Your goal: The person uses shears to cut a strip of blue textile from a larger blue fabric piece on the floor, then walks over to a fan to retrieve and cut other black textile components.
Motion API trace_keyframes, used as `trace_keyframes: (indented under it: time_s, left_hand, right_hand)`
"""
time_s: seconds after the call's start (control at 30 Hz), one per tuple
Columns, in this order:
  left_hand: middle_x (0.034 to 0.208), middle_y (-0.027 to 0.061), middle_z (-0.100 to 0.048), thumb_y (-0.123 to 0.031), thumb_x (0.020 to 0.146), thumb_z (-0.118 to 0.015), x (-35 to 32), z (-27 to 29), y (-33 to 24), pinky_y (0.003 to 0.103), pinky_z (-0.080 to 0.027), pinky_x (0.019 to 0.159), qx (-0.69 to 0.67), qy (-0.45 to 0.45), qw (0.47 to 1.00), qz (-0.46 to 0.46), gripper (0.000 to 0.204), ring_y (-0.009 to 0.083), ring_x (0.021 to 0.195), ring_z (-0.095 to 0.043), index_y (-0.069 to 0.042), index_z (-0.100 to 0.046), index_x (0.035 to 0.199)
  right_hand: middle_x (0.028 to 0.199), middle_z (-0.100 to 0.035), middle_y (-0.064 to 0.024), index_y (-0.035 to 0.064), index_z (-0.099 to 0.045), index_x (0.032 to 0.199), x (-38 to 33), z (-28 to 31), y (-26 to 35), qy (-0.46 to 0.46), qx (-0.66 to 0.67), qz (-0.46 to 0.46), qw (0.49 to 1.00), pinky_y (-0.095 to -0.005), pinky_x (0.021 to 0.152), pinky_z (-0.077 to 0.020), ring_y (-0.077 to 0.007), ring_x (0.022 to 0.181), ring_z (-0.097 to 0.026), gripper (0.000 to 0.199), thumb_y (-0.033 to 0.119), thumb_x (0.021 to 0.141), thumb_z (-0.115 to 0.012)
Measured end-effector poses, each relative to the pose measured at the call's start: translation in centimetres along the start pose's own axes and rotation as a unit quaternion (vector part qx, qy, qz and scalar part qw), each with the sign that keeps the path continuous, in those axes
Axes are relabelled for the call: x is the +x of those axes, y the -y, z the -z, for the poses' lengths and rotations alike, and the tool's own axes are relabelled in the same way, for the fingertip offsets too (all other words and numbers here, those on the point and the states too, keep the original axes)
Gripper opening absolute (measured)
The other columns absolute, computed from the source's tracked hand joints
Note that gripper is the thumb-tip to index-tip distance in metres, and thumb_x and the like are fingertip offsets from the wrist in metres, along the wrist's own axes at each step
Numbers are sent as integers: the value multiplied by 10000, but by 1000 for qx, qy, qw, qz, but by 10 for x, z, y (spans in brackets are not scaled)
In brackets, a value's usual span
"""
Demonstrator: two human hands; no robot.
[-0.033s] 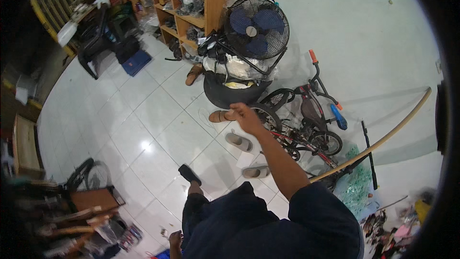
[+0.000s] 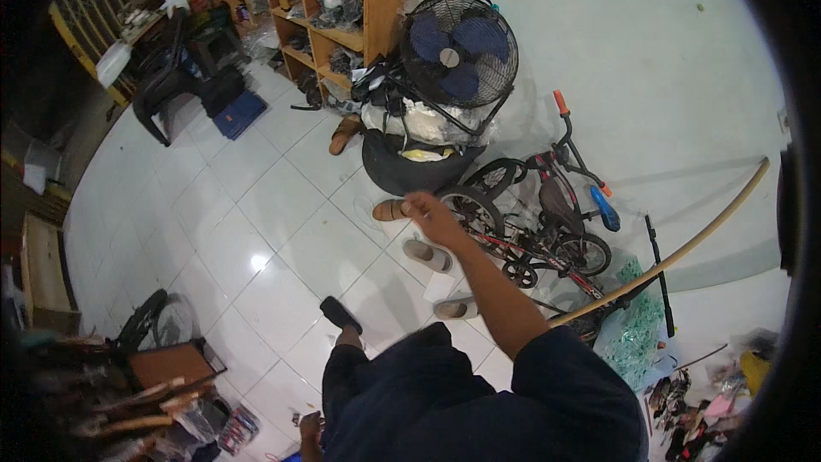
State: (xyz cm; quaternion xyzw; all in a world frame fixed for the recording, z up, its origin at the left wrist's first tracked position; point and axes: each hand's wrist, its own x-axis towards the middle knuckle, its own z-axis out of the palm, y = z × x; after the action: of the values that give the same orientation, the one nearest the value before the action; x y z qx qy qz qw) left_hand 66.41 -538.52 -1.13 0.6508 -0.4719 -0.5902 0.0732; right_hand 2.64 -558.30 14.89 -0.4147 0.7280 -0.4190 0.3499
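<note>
My right hand (image 2: pixel 432 218) is raised in front of me over the floor, fingers loosely bent and apart, with nothing seen in it. In the picture it overlaps the edge of a brown sandal (image 2: pixel 390 210), near a folded-down small bicycle (image 2: pixel 522 244) with a red and black frame. At the lower edge hangs my left hand (image 2: pixel 311 428), beside my dark shorts. Its fingers are mostly hidden, and a small pale thing beside them is too small to name. Grey slip-on shoes (image 2: pixel 427 254) lie below my right forearm.
A black floor fan (image 2: pixel 457 50) stands on a bagged pile beside wooden shelves (image 2: pixel 342 30). A long curved pole (image 2: pixel 684 248) reaches from the right wall to behind my arm. Black chair (image 2: pixel 184 85) at upper left; wooden pieces (image 2: pixel 141 419) and bags at lower left.
My right hand has shifted slightly left and down. The whole view has moved a little; the things on the floor lie as before.
</note>
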Motion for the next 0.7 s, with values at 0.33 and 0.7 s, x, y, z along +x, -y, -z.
trace_keyframes:
  time_s: [0.33,0.7]
  left_hand:
    - [793,36,-596,-237,928,-593,294,256,-260,254,-409,454,-162,-20,978,130,235,127,571,-541,-26,-606,1032]
    - [965,97,-665,-222,912,-659,460,124,-499,322,-522,711,180,28,983,-33,286,194,858,-651,-11,-622,1102]
  right_hand:
    - [852,-689,-106,51,-624,1143,107,-113,-145,-35,-42,-204,978,-354,654,-516,-165,725,-646,382,364,925,-652]
    - [1104,-645,-254,23,-543,1218,397,-62,-168,-196,-161,-472,844,-483,859,-521,-373,1044,-645,537,424,877,-650]
